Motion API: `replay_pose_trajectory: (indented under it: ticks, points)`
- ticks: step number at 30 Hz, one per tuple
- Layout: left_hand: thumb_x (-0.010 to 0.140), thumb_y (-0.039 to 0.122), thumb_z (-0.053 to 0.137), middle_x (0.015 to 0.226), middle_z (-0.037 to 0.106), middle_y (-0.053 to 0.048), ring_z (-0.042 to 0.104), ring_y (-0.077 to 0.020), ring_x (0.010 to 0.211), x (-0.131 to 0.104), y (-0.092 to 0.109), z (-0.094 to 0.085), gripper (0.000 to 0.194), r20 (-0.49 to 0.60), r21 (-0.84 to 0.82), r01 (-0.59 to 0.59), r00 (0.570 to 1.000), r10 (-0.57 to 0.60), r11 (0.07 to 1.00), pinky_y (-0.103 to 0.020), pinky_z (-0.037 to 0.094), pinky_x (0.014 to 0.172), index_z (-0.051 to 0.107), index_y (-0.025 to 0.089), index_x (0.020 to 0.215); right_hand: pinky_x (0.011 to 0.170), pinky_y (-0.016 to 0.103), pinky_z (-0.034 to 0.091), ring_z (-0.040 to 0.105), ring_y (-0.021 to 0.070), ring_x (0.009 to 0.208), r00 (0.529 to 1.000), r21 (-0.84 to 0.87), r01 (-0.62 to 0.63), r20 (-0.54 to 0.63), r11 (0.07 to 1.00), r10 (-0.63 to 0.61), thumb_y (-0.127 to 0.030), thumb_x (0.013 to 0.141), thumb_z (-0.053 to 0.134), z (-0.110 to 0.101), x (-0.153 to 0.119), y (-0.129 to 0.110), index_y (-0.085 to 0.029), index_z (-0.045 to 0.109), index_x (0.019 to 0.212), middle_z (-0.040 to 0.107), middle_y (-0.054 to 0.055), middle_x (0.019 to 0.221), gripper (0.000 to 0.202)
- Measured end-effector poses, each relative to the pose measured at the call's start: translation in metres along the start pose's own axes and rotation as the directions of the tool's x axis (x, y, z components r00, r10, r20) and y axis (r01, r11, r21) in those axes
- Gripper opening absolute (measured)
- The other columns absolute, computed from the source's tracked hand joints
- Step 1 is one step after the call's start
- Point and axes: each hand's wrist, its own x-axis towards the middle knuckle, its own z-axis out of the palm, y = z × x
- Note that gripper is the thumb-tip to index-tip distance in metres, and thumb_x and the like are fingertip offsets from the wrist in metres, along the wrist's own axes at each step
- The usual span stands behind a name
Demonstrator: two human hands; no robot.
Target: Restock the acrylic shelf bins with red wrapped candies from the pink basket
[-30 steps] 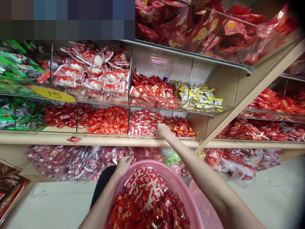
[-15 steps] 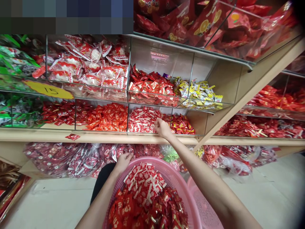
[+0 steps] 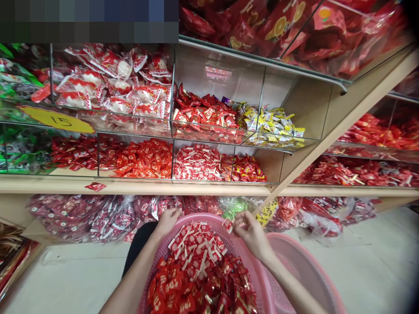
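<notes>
**A candy (image 3: 228, 225) is reaching the basket (image 3: 241, 249)**

Nearest, red packets (image 3: 170, 284) are filling the basket's front, with red-and-white sweets (image 3: 197, 246) lying behind them. The left hand (image 3: 168, 220) is staying by the basket's far-left rim, fingers curling close together; whether they are gripping it, I cannot tell. The right hand (image 3: 251, 230), no longer reaching beyond the basket, is now hovering at its far-right rim, fingertips pinching the candy, so that piece is joining the basket's side. It is looking small, red and pale, partly hidden. Beyond the basket, a shelf (image 3: 196, 189) is holding a similar-looking pile (image 3: 198, 161).
</notes>
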Motion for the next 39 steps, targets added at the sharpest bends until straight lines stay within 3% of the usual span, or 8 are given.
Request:
replay_pose_trajectory:
  ticks: [5,13,26,39]
  points:
    - [0.069,0.058,0.048,0.068,0.064,-0.004,0.056,-0.0170,0.064,-0.001,-0.001,0.001,0.050,-0.005,-0.009,0.000,1.000,0.000,1.000,-0.026,0.041,0.062,0.065,0.012,0.079,0.052,0.024,0.043,0.050,0.0117,0.055,0.999,-0.025,-0.048,0.025,0.999,0.048,-0.022,0.070,0.046,0.027,-0.014,0.035,-0.020,0.039,0.076,0.049,-0.002,0.064,0.009]
    - [0.069,0.057,0.048,0.072,0.066,-0.005,0.058,-0.0183,0.069,-0.003,0.005,-0.002,0.049,0.014,-0.019,0.030,0.999,-0.030,0.999,-0.027,0.043,0.065,0.065,0.012,0.080,0.050,0.023,0.038,0.047,0.0130,0.057,0.999,-0.190,-0.005,-0.049,0.982,-0.005,-0.019,0.069,0.040,0.048,-0.011,0.039,-0.021,0.039,0.072,0.048,-0.002,0.062,0.004]
    - [0.071,0.057,0.047,0.070,0.066,-0.004,0.058,-0.0179,0.068,-0.004,0.007,-0.002,0.048,0.012,-0.003,0.029,1.000,-0.029,1.000,-0.027,0.043,0.064,0.064,0.013,0.076,0.042,0.022,0.032,0.046,0.0135,0.047,0.999,-0.226,-0.037,-0.027,0.974,0.031,-0.025,0.076,0.038,0.058,-0.018,0.050,-0.022,0.037,0.072,0.049,-0.002,0.057,0.005]
    - [0.071,0.056,0.047,0.068,0.065,-0.004,0.057,-0.0167,0.064,-0.006,0.009,-0.002,0.046,0.004,0.004,0.023,1.000,-0.023,1.000,-0.026,0.042,0.061,0.065,0.014,0.076,0.043,0.022,0.029,0.048,0.0133,0.046,1.000,-0.517,0.025,0.027,0.855,-0.012,-0.016,0.078,0.035,0.050,-0.021,0.042,-0.019,0.042,0.084,0.053,0.000,0.056,0.010]
